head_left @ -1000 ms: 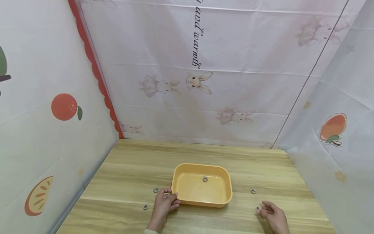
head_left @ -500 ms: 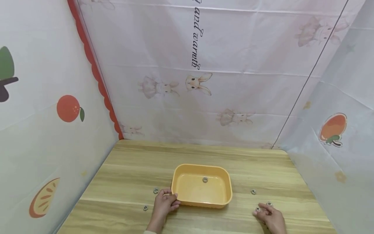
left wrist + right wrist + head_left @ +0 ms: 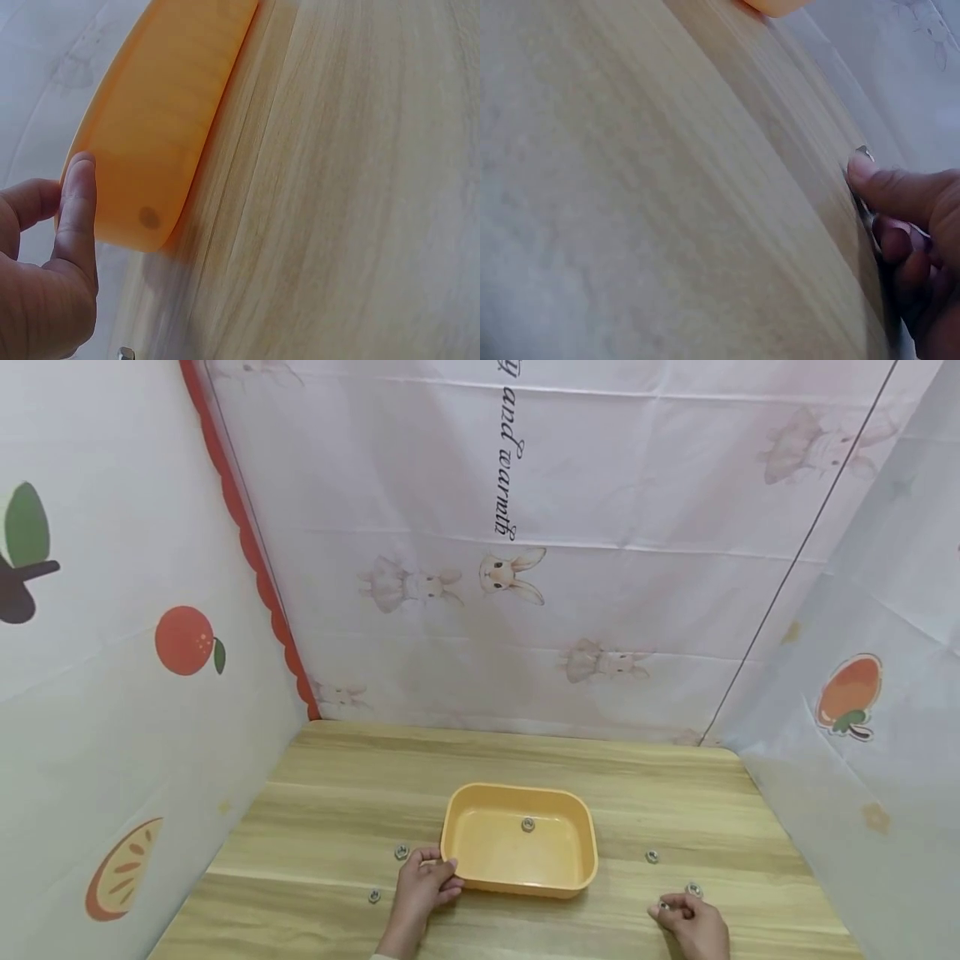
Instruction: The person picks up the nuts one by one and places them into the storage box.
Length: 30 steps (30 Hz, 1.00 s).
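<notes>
Right hand (image 3: 696, 927) has crept a bit left since a second ago, now pinching a nut (image 3: 663, 906) right of the yellow tray (image 3: 495, 856). Left hand (image 3: 420, 887) grips the tray's near-left corner; another nut (image 3: 528, 825) sits inside.

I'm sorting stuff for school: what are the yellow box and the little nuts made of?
The yellow box looks like smooth, softly shiny plastic: rounded corners, thin walls and pale glare inside. The little nuts look like silvery-grey metal with bright glints, maybe steel.

Wood-grain table (image 3: 360, 777), creased rabbit-print backdrop (image 3: 630, 485), fruit-printed side walls (image 3: 90, 735), red scalloped trim (image 3: 247, 539)
</notes>
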Each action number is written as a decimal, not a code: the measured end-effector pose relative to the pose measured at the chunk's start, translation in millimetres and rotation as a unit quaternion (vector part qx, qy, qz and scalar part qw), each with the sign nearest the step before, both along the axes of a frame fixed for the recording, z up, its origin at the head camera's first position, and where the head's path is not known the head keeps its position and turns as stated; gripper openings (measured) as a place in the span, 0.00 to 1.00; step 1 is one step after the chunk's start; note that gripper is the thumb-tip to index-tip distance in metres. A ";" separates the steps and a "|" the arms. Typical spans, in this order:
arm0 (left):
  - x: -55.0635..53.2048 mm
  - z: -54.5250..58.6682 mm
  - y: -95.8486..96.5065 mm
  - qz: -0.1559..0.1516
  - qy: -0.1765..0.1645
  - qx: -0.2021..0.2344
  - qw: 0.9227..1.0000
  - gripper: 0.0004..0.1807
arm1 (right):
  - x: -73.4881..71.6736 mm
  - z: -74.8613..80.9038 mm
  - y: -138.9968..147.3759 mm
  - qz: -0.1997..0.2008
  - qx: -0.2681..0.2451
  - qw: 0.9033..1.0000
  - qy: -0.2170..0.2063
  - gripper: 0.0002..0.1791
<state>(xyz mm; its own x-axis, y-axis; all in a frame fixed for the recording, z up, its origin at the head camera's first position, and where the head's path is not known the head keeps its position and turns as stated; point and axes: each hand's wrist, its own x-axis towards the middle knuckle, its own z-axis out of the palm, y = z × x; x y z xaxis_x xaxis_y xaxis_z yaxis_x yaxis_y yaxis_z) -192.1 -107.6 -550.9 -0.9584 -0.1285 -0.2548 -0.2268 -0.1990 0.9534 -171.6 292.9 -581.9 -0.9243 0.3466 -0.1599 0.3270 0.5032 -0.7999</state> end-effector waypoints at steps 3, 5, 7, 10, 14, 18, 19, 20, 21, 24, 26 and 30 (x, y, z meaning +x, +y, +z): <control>0.1 -1.3 1.1 -0.001 0.003 0.003 1.000 0.24 | 4.4 0.0 0.1 0.002 -0.010 1.000 0.013 0.19; -0.2 -1.8 1.5 -0.003 0.005 0.004 1.000 0.25 | 7.2 1.3 0.5 -0.005 -0.051 0.998 0.020 0.20; -0.6 -1.8 1.5 -0.003 0.007 0.004 1.000 0.25 | 9.7 3.2 1.0 -0.019 -0.117 0.993 0.021 0.21; -1.4 -1.7 1.3 -0.003 0.006 0.003 1.000 0.25 | 12.0 7.4 1.8 -0.050 -0.220 0.974 0.007 0.24; -3.4 -1.3 1.6 -0.002 0.003 0.004 1.000 0.25 | 11.5 12.4 3.1 -0.058 -0.257 0.965 0.000 0.26; -4.3 0.2 1.6 -0.002 -0.002 0.000 1.000 0.25 | 10.9 13.9 3.5 -0.045 -0.237 0.970 0.008 0.27; -4.4 0.6 1.5 -0.002 -0.003 -0.001 1.000 0.25 | 10.8 13.8 3.7 -0.040 -0.233 0.972 0.008 0.27; -4.4 1.0 1.5 -0.002 -0.005 -0.001 1.000 0.25 | 10.5 13.6 3.9 -0.038 -0.232 0.972 0.004 0.27; -4.5 1.3 1.5 -0.002 -0.006 0.000 1.000 0.25 | 10.2 13.7 3.9 -0.036 -0.229 0.973 0.001 0.27; -5.0 2.2 1.5 -0.003 -0.009 0.006 1.000 0.24 | 8.8 14.3 3.3 -0.026 -0.208 0.978 -0.009 0.27; -5.5 2.9 1.6 -0.005 -0.010 0.009 1.000 0.24 | 8.3 15.5 1.8 -0.014 -0.182 0.983 -0.009 0.26; -4.8 4.8 0.8 -0.008 -0.005 0.009 1.000 0.23 | 6.9 19.3 -4.7 0.007 -0.139 0.990 -0.002 0.25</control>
